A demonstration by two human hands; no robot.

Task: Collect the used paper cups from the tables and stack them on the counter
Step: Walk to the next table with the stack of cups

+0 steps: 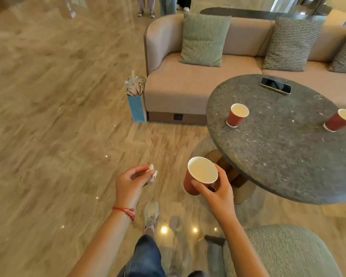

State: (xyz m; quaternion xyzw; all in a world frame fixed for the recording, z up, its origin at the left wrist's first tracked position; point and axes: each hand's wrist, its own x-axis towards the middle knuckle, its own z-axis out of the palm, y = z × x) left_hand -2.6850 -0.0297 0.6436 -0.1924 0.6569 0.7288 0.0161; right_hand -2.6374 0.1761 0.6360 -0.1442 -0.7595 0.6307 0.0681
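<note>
The right hand (216,191) is gripping one red paper cup (200,174) near its rim, thumb on the near side and fingers curling round the far side, the cup's mouth tilting toward the camera. Just to its left, the left hand (129,183) is pinching one small crumpled white tissue (152,174) between thumb and fingertips; one red cord bracelet (126,211) is sitting on that wrist. Below the hands, one pale sneaker (151,215) is showing on the glossy floor (48,116), and one green upholstered seat (284,250) is lying under the right forearm.

Beyond the right hand, one round dark stone table (284,156) is carrying two more red cups: a nearer cup (237,115) and a right-edge cup (340,119), well apart, both standing upright. Farther back on the table, one phone (275,85) is lying flat.

Beyond the left hand, one blue paper bag (137,100) is standing against a beige sofa (188,80) holding three cushions, the third cut off at the frame's right edge.
</note>
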